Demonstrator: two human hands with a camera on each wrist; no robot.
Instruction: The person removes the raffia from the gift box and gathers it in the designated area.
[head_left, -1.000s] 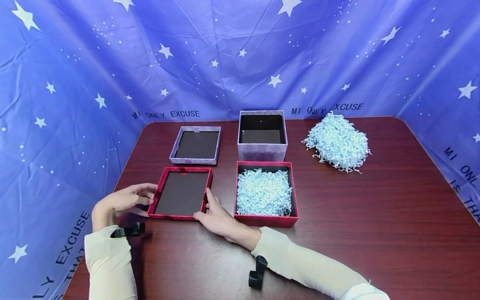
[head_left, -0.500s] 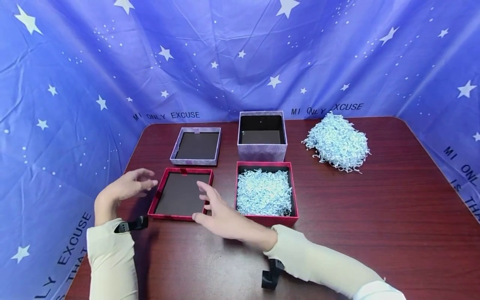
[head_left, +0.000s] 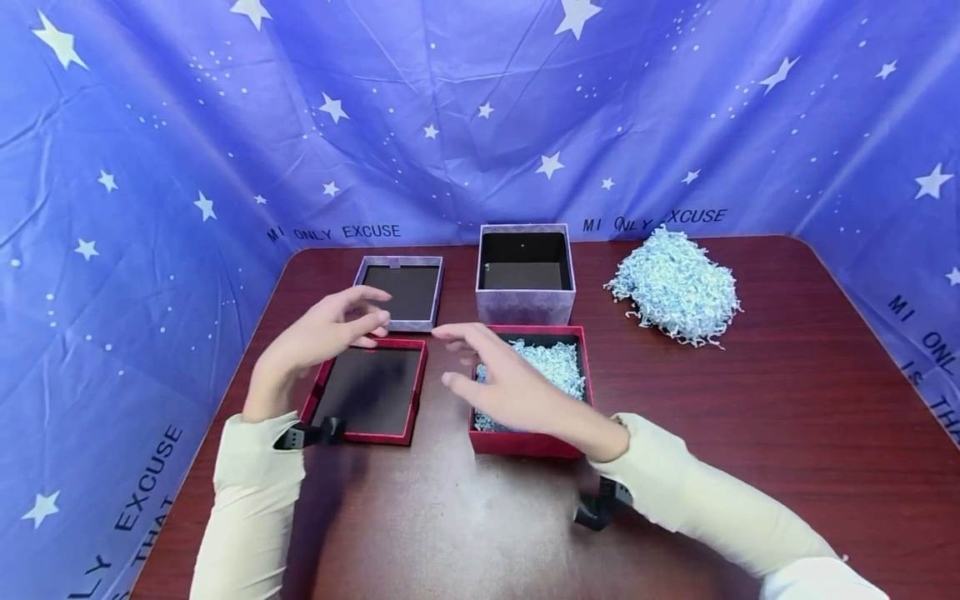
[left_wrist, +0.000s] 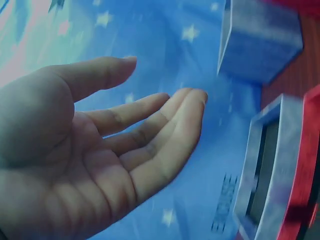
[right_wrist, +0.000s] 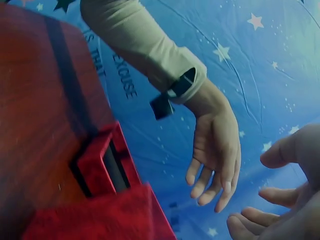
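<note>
My left hand [head_left: 318,333] hovers above the red box lid [head_left: 411,417], fingers loosely bent and holding nothing. In the left wrist view the left hand [left_wrist: 125,150] shows an empty palm. Over the left part of the red box [head_left: 525,446] floats my right hand [head_left: 510,379], its fingers relaxed and nothing in them. Pale blue shredded paper [head_left: 558,367] fills that box, partly hidden by the right hand. Behind the lid lies a purple box lid [head_left: 408,292], inside facing up. A deeper purple box [head_left: 525,307] stands behind the red one, its dark inside visible.
A heap of loose pale blue shredded paper [head_left: 675,287] lies at the back right of the brown table [head_left: 750,400]. A blue star-printed cloth [head_left: 450,100] hangs behind and along both sides of the table.
Both hands let go of the red lid, which stays in nearly the same place. They rise off it; the left hand moves right and farther back, the right hand moves right over the red box.
</note>
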